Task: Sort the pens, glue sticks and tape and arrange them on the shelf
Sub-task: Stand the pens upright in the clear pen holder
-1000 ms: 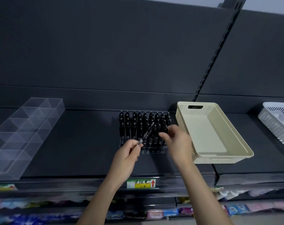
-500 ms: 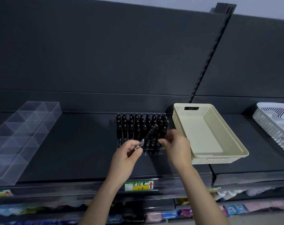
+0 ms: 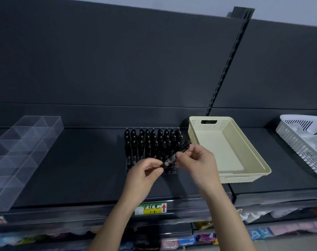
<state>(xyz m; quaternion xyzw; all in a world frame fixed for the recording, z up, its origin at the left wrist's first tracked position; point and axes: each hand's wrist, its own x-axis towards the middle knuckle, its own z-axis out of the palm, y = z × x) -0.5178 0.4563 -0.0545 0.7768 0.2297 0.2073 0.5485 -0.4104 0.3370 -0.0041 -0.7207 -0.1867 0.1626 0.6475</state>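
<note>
Clear acrylic divider tray (image 3: pixel 23 151) sits on the shelf (image 3: pixel 81 174), well left of the pen rack (image 3: pixel 152 144). Pen rack: black pens standing upright in tight rows in a see-through holder, mid-shelf. A few holes along its near edge look unfilled, though this is hard to confirm. Yellow-green price label (image 3: pixel 151 208) is on the shelf lip, directly below the rack. Left grip (image 3: pixel 146 171) hovers at the rack's near edge, thumb and fingertips pinching the clear lower end of a loose pen (image 3: pixel 181 150). The pen lies tilted, its dark upper end pointing up and to the right across the rack's right front corner, off the shelf surface. Right grip (image 3: pixel 195 160), just right of the rack, pinches the same pen further up the barrel. Cream basket (image 3: pixel 244 178) is immediately right of the rack; white basket (image 3: pixel 302 151) is well right again. Judged step: pens are being racked, and this one is about to be slotted. The next move calls for turning it upright, lining it over a free hole at the near edge, then lowering it straight so neighbouring pens are not knocked.
</note>
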